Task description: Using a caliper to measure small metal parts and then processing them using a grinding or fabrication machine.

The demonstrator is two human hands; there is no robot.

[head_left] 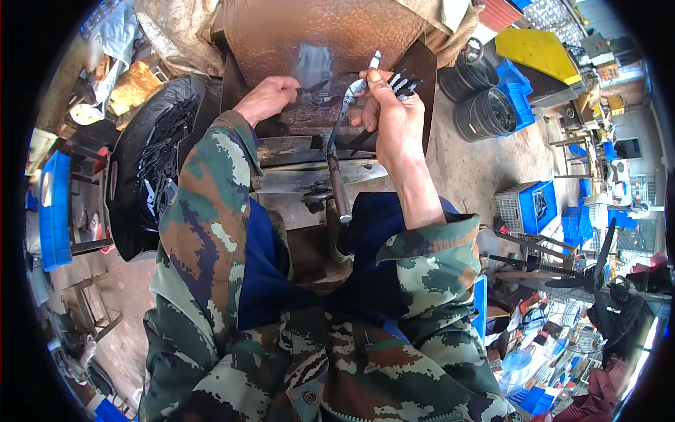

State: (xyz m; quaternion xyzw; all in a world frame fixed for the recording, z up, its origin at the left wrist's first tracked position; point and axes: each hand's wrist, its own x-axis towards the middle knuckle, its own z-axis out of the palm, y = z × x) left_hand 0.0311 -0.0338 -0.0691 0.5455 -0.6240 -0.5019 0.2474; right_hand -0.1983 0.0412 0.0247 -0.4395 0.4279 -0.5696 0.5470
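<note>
Pinched in my left hand (271,98) is a dark flat metal piece (313,88), its tip over the work surface in front of a pale, blurred patch (315,65). My right hand (395,112) is closed on several dark metal pieces with ridged, silvery edges (402,86); their ends fan out past the fingers. A dark pointed end (361,141) shows below that hand. Beside it stands a curved metal lever (336,141) with a tubular lower end. Whether my right fingers touch the lever, I cannot tell.
A black-lined container (169,91) of dark metal pieces stands at my left, near a blue crate (56,211). Black buckets (485,116) and a grey crate (513,209) are on the right. A black fan (590,278) stands farther right. A stained brown sheet (281,28) faces me.
</note>
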